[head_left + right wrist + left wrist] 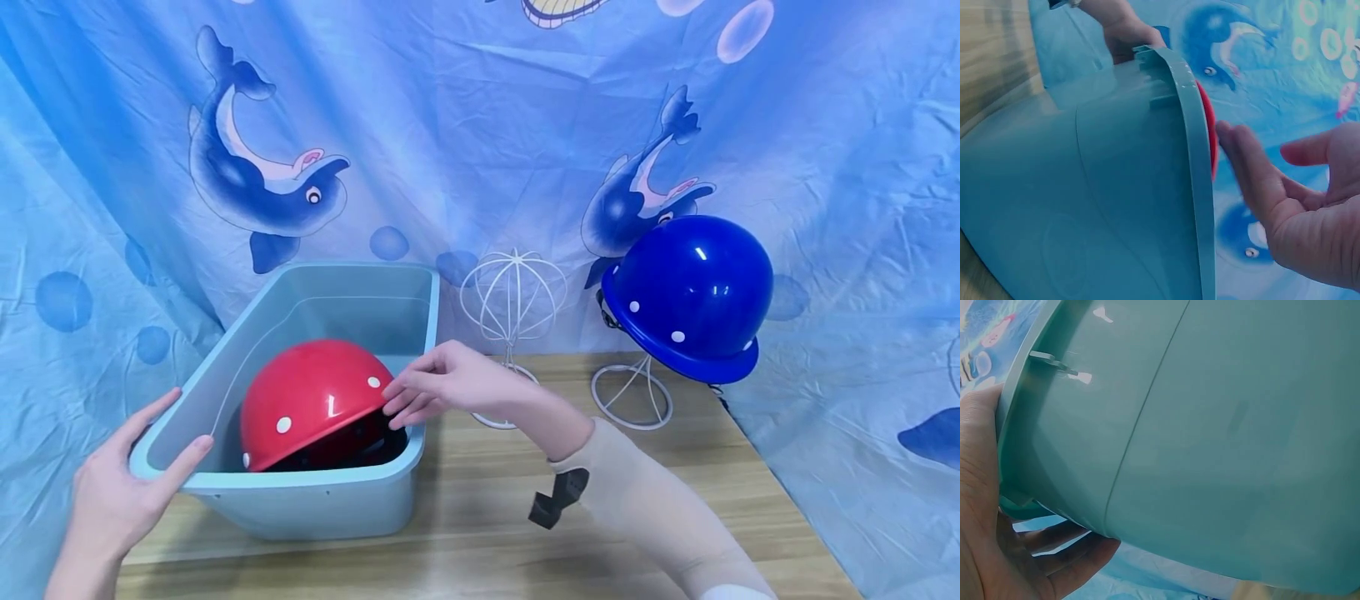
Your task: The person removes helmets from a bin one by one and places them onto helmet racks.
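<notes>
Red helmet: we find the red helmet [315,400] inside the tub [300,481], in its near half, dome up and tilted, its brim edge rising toward the right wall.
Left hand: we see the left hand [112,492] gripping the tub's near-left corner, thumb on the near rim, other fingers against the outside.
Right hand: we see the right hand [442,383] over the right rim, fingers extended and loosely spread, grasping nothing; fingertips lie at the helmet's right edge, and we cannot tell whether they touch.
Tub room: we have open space between the dome and the far wall.
Right side: we note a narrow gap between the tub and the wire stand [515,260].
Blue helmet: we see the blue helmet [690,292] tilted on a second stand [632,427], near the table [480,508] edge.
</notes>
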A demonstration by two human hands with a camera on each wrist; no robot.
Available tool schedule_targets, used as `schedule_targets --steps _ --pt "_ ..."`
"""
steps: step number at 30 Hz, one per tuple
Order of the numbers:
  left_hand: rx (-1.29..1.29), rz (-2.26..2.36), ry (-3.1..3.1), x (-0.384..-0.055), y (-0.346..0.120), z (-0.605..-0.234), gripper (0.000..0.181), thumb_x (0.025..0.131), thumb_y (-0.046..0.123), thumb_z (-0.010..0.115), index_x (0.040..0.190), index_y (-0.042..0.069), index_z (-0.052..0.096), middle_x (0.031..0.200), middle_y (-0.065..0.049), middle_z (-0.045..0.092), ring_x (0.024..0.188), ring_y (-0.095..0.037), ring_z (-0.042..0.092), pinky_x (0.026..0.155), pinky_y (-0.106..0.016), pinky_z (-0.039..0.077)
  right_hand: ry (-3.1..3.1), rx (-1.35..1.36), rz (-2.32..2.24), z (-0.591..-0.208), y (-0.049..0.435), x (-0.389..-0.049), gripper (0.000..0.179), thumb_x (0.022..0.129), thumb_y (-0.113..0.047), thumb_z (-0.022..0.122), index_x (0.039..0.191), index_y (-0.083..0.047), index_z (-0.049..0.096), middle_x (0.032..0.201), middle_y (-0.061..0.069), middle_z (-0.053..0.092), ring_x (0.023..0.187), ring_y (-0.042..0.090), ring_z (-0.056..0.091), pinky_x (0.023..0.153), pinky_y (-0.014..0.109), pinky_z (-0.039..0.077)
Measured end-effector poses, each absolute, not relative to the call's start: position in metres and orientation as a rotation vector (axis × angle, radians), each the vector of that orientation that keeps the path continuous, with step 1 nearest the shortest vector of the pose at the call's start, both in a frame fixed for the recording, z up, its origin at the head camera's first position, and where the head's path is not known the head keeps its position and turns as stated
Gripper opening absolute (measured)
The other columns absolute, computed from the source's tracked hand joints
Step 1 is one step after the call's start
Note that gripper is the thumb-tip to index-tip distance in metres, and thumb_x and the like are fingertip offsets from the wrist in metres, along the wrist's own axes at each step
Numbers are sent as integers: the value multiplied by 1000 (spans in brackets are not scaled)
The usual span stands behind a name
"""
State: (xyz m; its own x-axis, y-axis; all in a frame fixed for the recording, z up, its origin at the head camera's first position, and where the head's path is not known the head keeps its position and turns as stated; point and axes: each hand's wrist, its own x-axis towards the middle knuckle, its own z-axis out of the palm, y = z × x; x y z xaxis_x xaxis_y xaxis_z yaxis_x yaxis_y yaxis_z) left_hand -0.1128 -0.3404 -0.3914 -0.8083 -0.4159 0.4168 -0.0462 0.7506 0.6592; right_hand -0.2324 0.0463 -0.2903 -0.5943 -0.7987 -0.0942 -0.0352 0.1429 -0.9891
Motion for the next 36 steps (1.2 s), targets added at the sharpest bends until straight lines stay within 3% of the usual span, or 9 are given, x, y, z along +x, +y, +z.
schedule_targets --steps 3,7,11,14,17,21,28,33,36 --pt "359 -882 -2394 -113 -340 -391 73 88 37 85 155 32 57 115 52 40 100 28 31 80 -18 29 1880 -826 -1370 -289 30 -229 29 109 -15 59 118 7 76 107 16 81 94 23 81 92 38 63" --pt "375 -909 -2386 -113 -337 -391 72 89 37 85 155 32 57 114 53 40 100 28 32 80 -14 28 2162 -937 -1135 -289 13 -224 35 110 -27 60 102 -1 83 91 3 82 77 9 80 82 19 60" --pt "396 -932 -2364 -113 -335 -393 71 90 36 84 155 34 57 122 52 44 106 30 34 85 -6 26 2503 -1068 -884 -288 -3 -228 51 110 -39 57 76 -10 82 71 -7 78 62 -1 73 69 19 53" --pt "426 -936 -2348 -113 -335 -393 71 90 36 84 155 35 57 131 48 45 109 32 32 89 -2 24 2551 -973 -895 -289 -18 -244 60 107 -51 58 68 -11 81 66 -4 76 63 5 75 65 21 53" --pt "462 -938 -2344 -113 -333 -394 71 91 37 84 156 35 56 143 38 48 113 32 32 94 0 23 2303 -712 -1164 -291 -33 -264 60 105 -53 62 80 -3 83 77 8 80 77 21 81 71 21 59" --pt "495 -942 -2354 -113 -332 -394 71 92 38 82 157 36 53 157 24 47 122 31 31 101 -1 21 1897 -358 -1464 -295 -50 -277 56 107 -45 60 102 7 79 95 21 81 99 39 79 82 36 64" --pt "514 -953 -2347 -112 -331 -394 70 93 38 81 158 35 52 148 43 41 129 30 29 106 -3 18 1477 -72 -1695 -304 -72 -265 56 108 -39 50 114 11 73 104 23 80 121 42 71 104 45 55" --pt "470 -968 -2335 -115 -329 -394 69 93 36 81 157 35 54 142 47 42 127 31 31 105 -2 19 1389 -52 -1846 -307 -75 -262 55 109 -39 59 128 11 69 115 25 78 124 43 70 107 46 53" --pt "463 -965 -2331 -117 -330 -395 69 93 36 81 157 35 54 140 48 42 127 31 31 106 -2 20 1390 -57 -1924 -306 -76 -264 40 109 -27 61 131 5 70 119 24 77 123 41 72 106 46 54"
